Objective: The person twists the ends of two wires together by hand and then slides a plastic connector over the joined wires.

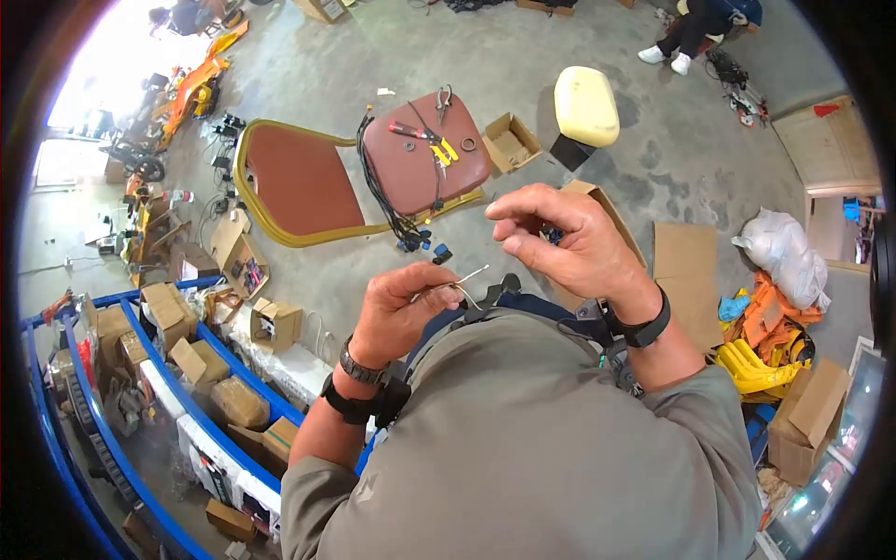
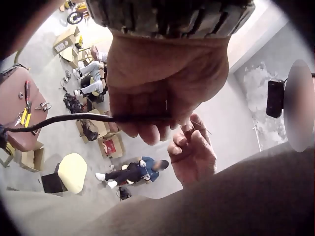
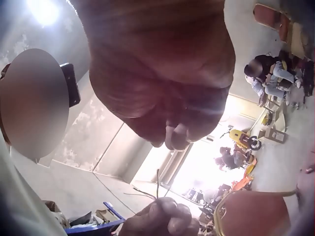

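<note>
My left hand [image 1: 401, 303] pinches thin pale wires [image 1: 473, 276] between thumb and forefinger, their split ends sticking out toward the right. In the left wrist view a black cable [image 2: 74, 117] runs from that hand toward the chair. My right hand [image 1: 574, 238] hovers to the right of the wire ends, fingers loosely bent, thumb apart from the forefinger, nothing visible between them. On the chair's red-brown seat [image 1: 387, 177] lie a red-handled tool [image 1: 407, 129], yellow-handled pliers [image 1: 442, 149] and a ring [image 1: 469, 145]. A black wire bundle [image 1: 373, 187] hangs over the seat's side.
An open cardboard box [image 1: 512, 145] and a pale yellow stool [image 1: 586, 105] stand beyond the chair. Blue shelving [image 1: 219, 420] with boxes is at left. Orange and yellow parts [image 1: 756, 350] lie at right. A seated person [image 1: 700, 28] is at the far right.
</note>
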The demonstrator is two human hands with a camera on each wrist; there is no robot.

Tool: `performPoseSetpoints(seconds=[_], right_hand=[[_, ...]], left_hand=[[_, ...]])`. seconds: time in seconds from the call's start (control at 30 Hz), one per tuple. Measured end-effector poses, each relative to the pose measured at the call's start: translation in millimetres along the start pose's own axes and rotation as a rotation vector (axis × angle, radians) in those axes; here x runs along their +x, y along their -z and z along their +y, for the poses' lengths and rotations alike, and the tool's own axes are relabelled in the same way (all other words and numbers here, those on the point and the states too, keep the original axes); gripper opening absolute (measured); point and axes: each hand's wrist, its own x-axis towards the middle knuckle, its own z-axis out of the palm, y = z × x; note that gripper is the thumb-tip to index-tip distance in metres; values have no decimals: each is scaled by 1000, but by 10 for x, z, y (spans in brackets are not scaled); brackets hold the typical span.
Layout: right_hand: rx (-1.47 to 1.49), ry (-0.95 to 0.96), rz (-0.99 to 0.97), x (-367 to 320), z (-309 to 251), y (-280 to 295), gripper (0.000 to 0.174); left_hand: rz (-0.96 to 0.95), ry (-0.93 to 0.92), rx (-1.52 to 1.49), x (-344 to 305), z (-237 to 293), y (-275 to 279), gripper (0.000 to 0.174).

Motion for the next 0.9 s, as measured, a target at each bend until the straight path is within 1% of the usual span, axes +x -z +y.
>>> performPoseSetpoints(seconds=[0.1, 0.2, 0.23, 0.33, 0.43, 0.53, 0.63, 0.77, 0.9], right_hand=[[7, 46, -48, -97, 62, 139, 32], [-163, 230, -69, -134, 117, 121, 37], [-208, 244, -81, -141, 103, 129, 38], [-319, 421, -47, -132, 238, 169, 33], [-308, 466, -40, -137, 243, 221, 30], [-287, 488, 2, -134, 203, 230, 29], [-290, 530, -14, -111, 169, 250, 30], [-328, 485, -29, -104, 115, 330, 29], [-277, 404, -22, -100, 79, 366, 29]], left_hand=[[-8, 5, -81, 96, 39, -191, 9], [-11, 12, -133, 213, 39, -300, 11], [-18, 19, -132, 238, 18, -311, 11], [-38, 50, -191, 290, 10, -383, 14], [-83, 71, -205, 365, 30, -392, 16], [-140, 103, -244, 410, 27, -383, 17], [-179, 152, -287, 435, 34, -395, 17], [-228, 221, -343, 492, 108, -378, 15], [-220, 161, -295, 537, 96, -374, 13]])
